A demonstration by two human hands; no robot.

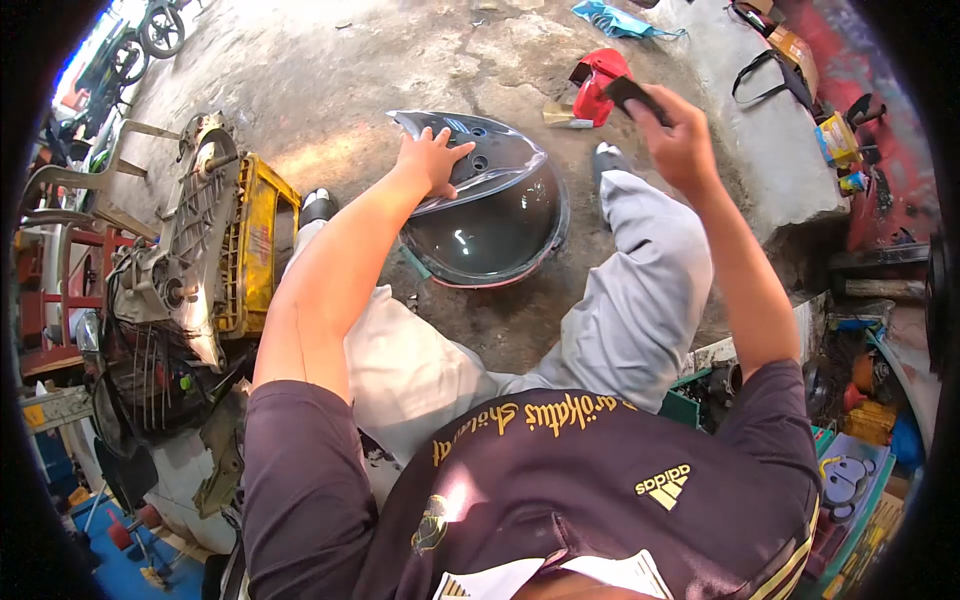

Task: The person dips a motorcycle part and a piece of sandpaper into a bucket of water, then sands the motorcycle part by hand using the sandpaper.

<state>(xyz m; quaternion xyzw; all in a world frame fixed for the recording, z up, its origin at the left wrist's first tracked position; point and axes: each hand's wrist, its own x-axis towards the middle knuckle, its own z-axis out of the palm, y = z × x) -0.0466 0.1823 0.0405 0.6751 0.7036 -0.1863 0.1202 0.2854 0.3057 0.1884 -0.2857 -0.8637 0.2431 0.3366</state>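
Note:
My left hand (433, 162) lies with fingers spread on a dark, glossy plastic vehicle panel (505, 163), which has round holes and clear-looking edges. That panel rests across the far side of a round basin (551, 236) of dark, cloudy water (490, 238). My right hand (680, 138) is raised to the right of the basin, its fingers closed around a dark flat strip (636, 100). The strip's material is hard to make out. Behind it on the floor lies a red plastic part (597, 82).
A yellow crate (258, 240) and a metal engine casing (205, 205) stand to my left. Blue plastic (622, 20) lies at the far right. Assorted parts and a box with a cartoon picture (848, 485) sit at my right. Motorbike wheels (162, 30) show far left.

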